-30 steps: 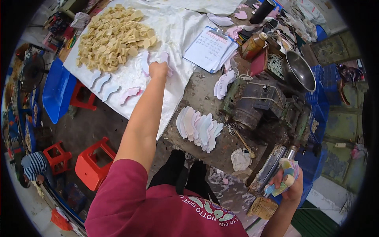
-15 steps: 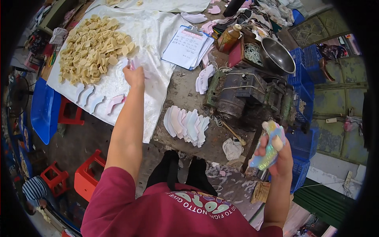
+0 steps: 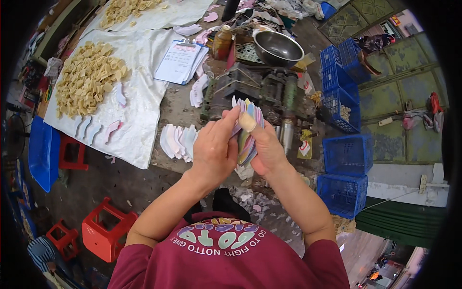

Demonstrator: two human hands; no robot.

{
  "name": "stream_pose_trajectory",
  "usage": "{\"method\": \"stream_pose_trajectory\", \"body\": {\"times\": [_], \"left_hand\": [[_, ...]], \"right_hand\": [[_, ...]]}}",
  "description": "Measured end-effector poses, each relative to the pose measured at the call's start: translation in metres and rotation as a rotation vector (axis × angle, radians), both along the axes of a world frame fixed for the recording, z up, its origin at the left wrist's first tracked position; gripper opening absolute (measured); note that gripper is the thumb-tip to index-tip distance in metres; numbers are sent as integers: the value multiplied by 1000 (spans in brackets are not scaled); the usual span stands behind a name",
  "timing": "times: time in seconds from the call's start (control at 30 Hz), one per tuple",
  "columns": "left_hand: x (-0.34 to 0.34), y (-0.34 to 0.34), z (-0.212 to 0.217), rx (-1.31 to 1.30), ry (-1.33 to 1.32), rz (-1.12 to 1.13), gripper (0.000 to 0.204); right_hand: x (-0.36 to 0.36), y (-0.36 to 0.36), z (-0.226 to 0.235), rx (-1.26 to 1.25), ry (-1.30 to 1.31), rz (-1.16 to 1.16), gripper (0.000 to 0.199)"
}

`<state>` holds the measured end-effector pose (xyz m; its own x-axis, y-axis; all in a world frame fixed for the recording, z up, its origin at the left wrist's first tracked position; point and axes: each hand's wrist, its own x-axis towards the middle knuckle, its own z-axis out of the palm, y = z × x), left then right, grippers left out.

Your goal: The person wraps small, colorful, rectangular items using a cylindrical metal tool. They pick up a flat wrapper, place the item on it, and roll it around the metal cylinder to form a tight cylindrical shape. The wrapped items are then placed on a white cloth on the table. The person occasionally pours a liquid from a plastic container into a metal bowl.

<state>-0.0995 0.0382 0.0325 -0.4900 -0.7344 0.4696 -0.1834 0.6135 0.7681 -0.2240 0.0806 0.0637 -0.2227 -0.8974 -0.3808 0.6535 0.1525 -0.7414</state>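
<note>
In front of my chest I have a fanned stack of curved pastel pieces (image 3: 247,155), thin-edged and many-coloured. My right hand (image 3: 269,151) grips it from the right, its thumb, with a tan cover on the tip, lying over the stack. My left hand (image 3: 211,149) is closed against the other side, fingers on the stack's upper edge; whether it pinches a single piece is hidden. Left of my hands, a row of overlapping pastel curved pieces (image 3: 177,140) lies on the bench. On the white cloth (image 3: 139,115) rest separate ones, including a pink piece (image 3: 112,130) and a pale piece (image 3: 121,95).
A heap of small cream-coloured pieces (image 3: 89,79) covers part of the cloth. Beyond my hands stands a dark machine (image 3: 238,89), with a metal bowl (image 3: 279,48), a bottle (image 3: 222,43) and a clipboard (image 3: 178,61) around it. Blue crates (image 3: 344,149) are at right, red stools (image 3: 107,229) at left.
My left hand has come back from the cloth to the stack, leaving a pale piece beside the heap. My right hand has brought the stack inward to my middle. The view has shifted right.
</note>
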Motion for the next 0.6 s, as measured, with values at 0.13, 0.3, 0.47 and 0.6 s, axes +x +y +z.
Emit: {"method": "stream_pose_trajectory", "body": {"times": [0.13,0.3,0.47,0.6], "left_hand": [[-11,30,25,205,189,-166,67],[-18,38,36,823,341,-128,24],[-55,60,55,998,434,-289,20],[-67,74,49,1040,508,-358,20]], "right_hand": [[-40,28,8,-21,9,69,27],[-80,67,18,-99,145,77,36],[-87,91,42,-148,377,204,51],[-97,107,42,-201,383,250,56]]}}
